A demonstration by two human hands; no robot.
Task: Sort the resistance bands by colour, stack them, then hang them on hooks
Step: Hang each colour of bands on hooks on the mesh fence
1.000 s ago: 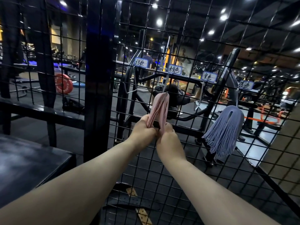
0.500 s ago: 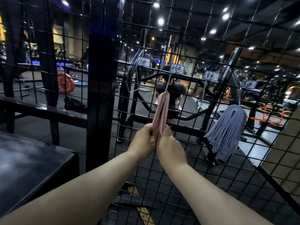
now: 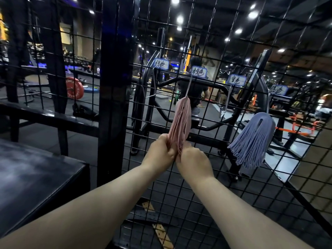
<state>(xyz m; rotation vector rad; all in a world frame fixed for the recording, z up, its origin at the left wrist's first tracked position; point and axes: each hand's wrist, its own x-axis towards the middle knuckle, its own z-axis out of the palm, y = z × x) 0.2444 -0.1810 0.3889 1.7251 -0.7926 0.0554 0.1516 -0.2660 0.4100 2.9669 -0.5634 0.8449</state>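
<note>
We find the pink bands (image 3: pixel 180 121) hung on the hook (image 3: pixel 188 88), left hand (image 3: pixel 159 153) and right hand (image 3: pixel 194 159) both gripping their ends below it; we advise an even release, so no loop slips off.

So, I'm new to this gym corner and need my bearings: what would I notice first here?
The pink bundle of bands at centre, hanging from a hook on the wire grid, with the left hand and right hand gripping its lower end. To its right, a blue bundle of bands hangs free on the same grid.
</note>
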